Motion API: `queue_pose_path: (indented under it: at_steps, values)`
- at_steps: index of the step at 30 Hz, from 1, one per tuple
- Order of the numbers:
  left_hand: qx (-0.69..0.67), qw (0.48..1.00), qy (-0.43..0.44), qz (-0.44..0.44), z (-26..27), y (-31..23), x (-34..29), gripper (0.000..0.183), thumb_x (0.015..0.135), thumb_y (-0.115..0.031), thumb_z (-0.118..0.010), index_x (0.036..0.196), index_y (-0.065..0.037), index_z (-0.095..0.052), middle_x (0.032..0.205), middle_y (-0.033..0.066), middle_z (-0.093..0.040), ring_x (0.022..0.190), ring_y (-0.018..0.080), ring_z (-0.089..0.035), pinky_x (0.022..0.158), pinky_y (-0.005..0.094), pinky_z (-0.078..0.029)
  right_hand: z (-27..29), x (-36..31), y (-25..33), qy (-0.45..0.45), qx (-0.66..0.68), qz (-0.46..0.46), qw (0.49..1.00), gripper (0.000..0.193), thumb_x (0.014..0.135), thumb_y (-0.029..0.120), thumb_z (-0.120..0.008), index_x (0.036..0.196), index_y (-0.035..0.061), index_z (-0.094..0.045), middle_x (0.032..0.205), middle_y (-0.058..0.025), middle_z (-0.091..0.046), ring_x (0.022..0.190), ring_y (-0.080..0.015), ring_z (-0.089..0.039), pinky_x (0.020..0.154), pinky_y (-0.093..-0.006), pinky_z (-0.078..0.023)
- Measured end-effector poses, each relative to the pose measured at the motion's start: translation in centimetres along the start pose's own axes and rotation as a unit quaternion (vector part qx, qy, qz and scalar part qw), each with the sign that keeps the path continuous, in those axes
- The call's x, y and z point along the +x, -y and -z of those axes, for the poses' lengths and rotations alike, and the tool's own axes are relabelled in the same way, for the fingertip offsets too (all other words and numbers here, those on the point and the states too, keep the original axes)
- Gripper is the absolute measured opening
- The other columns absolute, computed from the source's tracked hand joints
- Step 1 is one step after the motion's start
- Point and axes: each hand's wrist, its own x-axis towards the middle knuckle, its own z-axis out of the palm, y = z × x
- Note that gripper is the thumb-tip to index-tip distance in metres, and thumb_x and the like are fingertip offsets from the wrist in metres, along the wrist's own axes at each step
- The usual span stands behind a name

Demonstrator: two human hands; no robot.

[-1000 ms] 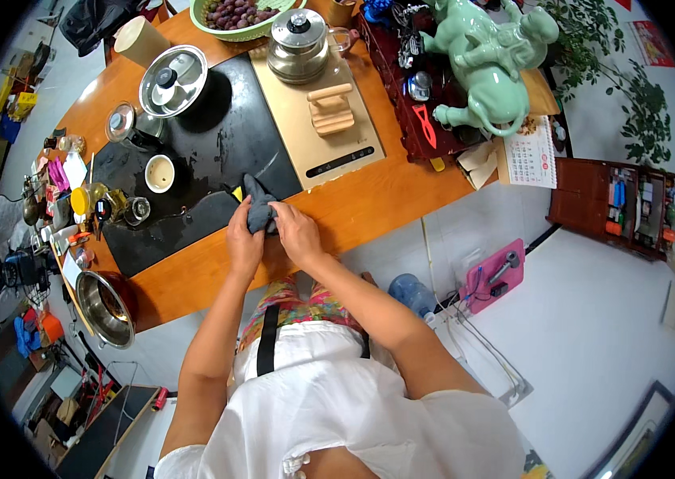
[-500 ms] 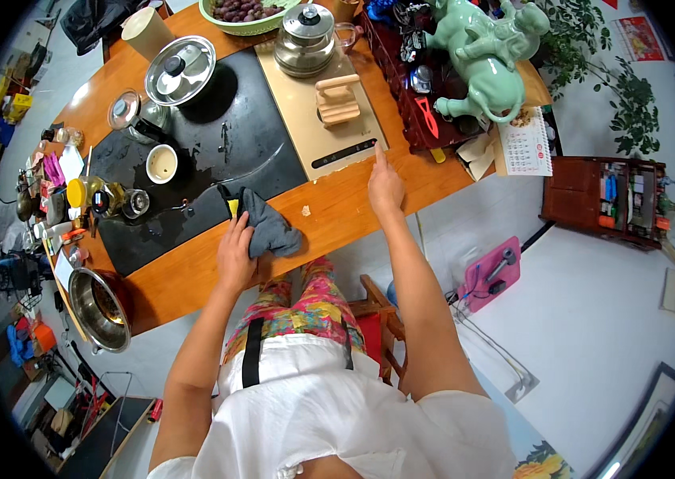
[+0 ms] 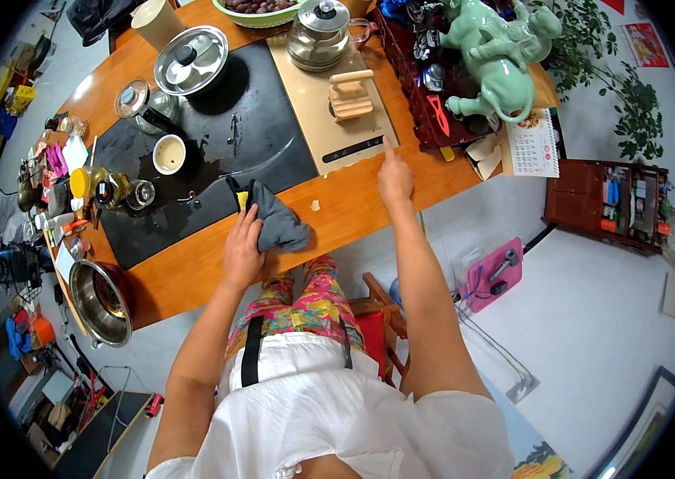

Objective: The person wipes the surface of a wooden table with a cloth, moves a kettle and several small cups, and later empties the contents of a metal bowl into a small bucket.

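With its index finger stretched out and the other fingers curled, my right hand (image 3: 395, 177) holds nothing. The fingertip is at the right end of the dark control strip (image 3: 352, 151) along the near edge of a gold, flat hotplate (image 3: 317, 120); whether it touches is too small to tell. A light wooden slatted block (image 3: 350, 96) stands on the hotplate, and a glass kettle with a steel lid (image 3: 317, 40) is at its far end. My left hand (image 3: 243, 251) lies with outstretched fingers on a crumpled grey cloth (image 3: 280, 223) at the table's front edge.
Left of the hotplate, a wet black slab (image 3: 258, 120) carries a white cup (image 3: 169, 154), a glass pot (image 3: 142, 104), a lidded steel pan (image 3: 190, 62) and jars. A steel bowl (image 3: 102, 303) sits at the left edge. A green figurine (image 3: 497, 72) stands right.
The view has shifted a little, so the table things appear slightly further right and higher. Both hands keep nearly the same places on the cloth and by the control strip.
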Motion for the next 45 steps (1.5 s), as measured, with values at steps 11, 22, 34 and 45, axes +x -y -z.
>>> queue_pose_path:
  at_steps: [11,22,34,45]
  values:
    - [0.003,1.000,-0.002,-0.001,0.0,0.1,-0.2,0.056,0.062,0.003,-0.079,0.116,-0.002,-0.062,0.150,0.0141,-0.050,0.139,0.0367,-0.047,0.110,0.0446,-0.043,-2.2,-4.3,3.6,-0.020,0.012,0.190,0.982,0.064,0.090,0.003,-0.052,0.150,0.0244,-0.046,0.094,-0.0162,-0.063,0.084,-0.0376,-0.066,0.073,-0.0481,-0.056]
    - [0.003,1.000,-0.010,-0.006,-0.2,0.2,-0.1,0.055,0.062,0.008,-0.073,0.115,-0.001,-0.062,0.150,0.0141,-0.050,0.139,0.0379,-0.046,0.109,0.0457,-0.044,-3.2,-4.9,5.1,-0.065,0.015,0.195,0.978,0.059,0.091,0.003,-0.053,0.145,0.0272,-0.054,0.089,-0.0160,-0.059,0.082,-0.0370,-0.064,0.073,-0.0493,-0.054]
    - [-0.301,0.948,-0.063,0.083,1.5,-3.9,0.8,0.053,0.074,0.013,-0.058,0.125,0.000,-0.060,0.138,0.0187,-0.060,0.130,0.0392,-0.055,0.109,0.0426,-0.043,1.0,-15.0,11.2,0.114,0.422,0.265,0.860,0.079,0.095,0.039,-0.067,0.158,0.0095,-0.029,0.155,-0.0226,-0.036,0.142,-0.0399,-0.037,0.115,-0.0443,-0.033]
    - [-0.284,0.956,0.035,-0.070,4.3,-8.4,3.0,0.060,0.083,-0.007,-0.073,0.139,-0.005,-0.052,0.157,0.0174,-0.040,0.141,0.0378,-0.044,0.115,0.0430,-0.038,7.8,-11.1,3.5,-0.088,0.343,0.211,0.911,0.049,0.077,0.006,-0.057,0.126,0.0067,-0.064,0.136,-0.0161,-0.056,0.129,-0.0341,-0.049,0.113,-0.0446,-0.036]
